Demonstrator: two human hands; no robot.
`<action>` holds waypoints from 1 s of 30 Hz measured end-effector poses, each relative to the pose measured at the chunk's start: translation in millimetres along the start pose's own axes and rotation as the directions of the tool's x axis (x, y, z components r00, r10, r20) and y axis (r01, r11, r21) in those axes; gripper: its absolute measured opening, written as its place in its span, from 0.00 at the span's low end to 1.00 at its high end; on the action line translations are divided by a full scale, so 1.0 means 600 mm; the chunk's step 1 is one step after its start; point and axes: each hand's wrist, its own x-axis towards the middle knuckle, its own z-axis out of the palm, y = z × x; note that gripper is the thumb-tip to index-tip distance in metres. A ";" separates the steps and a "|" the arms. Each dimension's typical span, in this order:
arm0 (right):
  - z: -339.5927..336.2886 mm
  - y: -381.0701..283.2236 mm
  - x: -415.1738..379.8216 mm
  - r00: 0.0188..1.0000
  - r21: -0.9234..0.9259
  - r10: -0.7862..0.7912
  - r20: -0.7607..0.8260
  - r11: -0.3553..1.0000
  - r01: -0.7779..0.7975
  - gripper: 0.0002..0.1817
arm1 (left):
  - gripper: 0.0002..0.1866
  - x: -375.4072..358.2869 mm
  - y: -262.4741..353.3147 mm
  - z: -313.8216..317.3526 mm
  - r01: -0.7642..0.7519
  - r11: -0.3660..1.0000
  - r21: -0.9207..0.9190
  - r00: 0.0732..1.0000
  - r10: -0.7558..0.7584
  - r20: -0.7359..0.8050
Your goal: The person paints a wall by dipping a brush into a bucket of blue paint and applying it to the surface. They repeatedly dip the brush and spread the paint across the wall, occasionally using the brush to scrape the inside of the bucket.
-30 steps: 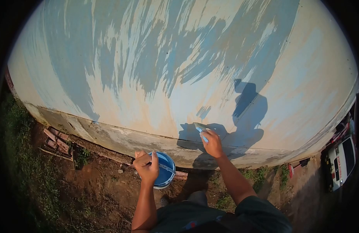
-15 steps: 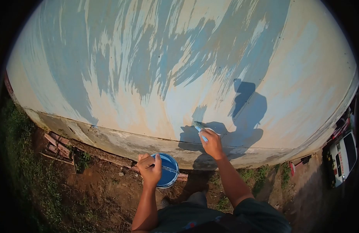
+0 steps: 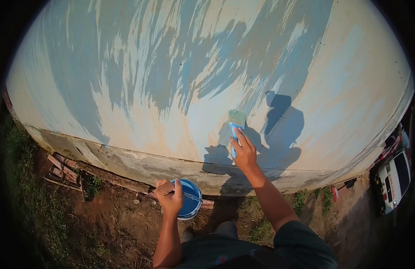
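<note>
My right hand grips the light-blue handle of a wide paintbrush. The brush points up, its greenish bristles at the wall, which carries uneven grey-blue streaks over a pale cream surface. Low on the left, my left hand is closed at the left side of a blue paint bucket; the exact spot it grips is hidden by the fingers. A pale strip crosses the bucket's mouth, and the inside looks dark blue. My shadow falls on the wall right of the brush.
A stained ledge runs along the wall's foot. Broken bricks and sticks lie at left on dirt and grass. A white vehicle with red lettering stands at far right. My feet are below the bucket.
My right hand and the paintbrush have moved up the wall, and the brush now stands more upright with its bristles in fuller view. My left hand and the bucket stay nearly in place.
</note>
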 end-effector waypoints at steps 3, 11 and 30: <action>0.042 -0.035 -0.067 0.970 0.170 0.027 0.241 0.983 -0.070 0.17 | 0.22 -0.001 0.004 -0.003 0.012 1.000 -0.004 1.000 -0.012 -0.014; 0.062 0.020 -0.138 0.877 0.334 -0.010 0.480 0.927 -0.172 0.16 | 0.23 -0.010 -0.002 0.001 -0.003 1.000 -0.027 1.000 0.002 -0.027; 0.073 0.006 -0.238 0.929 0.330 0.226 0.292 0.888 -0.319 0.18 | 0.21 -0.020 0.001 0.010 0.043 0.997 0.063 0.990 -0.051 0.133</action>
